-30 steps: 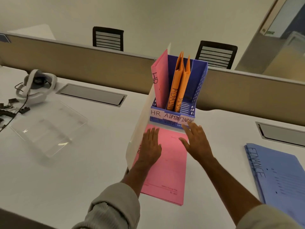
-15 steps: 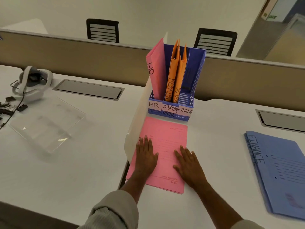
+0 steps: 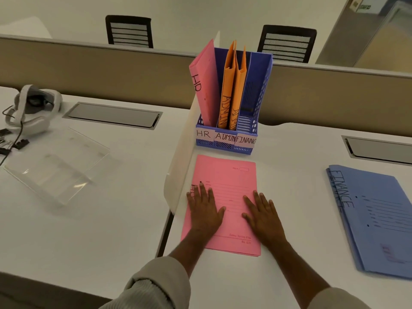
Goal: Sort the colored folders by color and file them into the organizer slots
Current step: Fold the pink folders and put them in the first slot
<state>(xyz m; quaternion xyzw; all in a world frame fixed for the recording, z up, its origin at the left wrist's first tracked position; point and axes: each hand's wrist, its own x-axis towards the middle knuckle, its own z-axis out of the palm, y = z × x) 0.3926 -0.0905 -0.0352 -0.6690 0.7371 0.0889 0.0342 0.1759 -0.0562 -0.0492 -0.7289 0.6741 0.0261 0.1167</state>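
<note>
A pink folder (image 3: 231, 186) lies flat on the white desk in front of the blue organizer (image 3: 256, 103). My left hand (image 3: 205, 210) rests palm down on its left half, and my right hand (image 3: 262, 216) lies flat on its right edge, fingers spread. Labels HR, ADMIN and FINANCE mark the organizer's slots. One pink folder (image 3: 206, 85) marked HR stands in the left slot and two orange ADMIN folders (image 3: 234, 90) in the middle one. The right slot looks bare. Blue FINANCE folders (image 3: 379, 217) lie stacked at the right.
A white divider panel (image 3: 180, 166) stands upright just left of the pink folder. Further left are a clear acrylic stand (image 3: 55, 166), a white headset (image 3: 31, 108) with cables, and a grey desk hatch (image 3: 113, 114). Another hatch (image 3: 381, 150) sits at the right.
Both hands slid back toward me along the pink folder, away from the organizer's front, and now rest on the folder's near half. The folder stayed flat.
</note>
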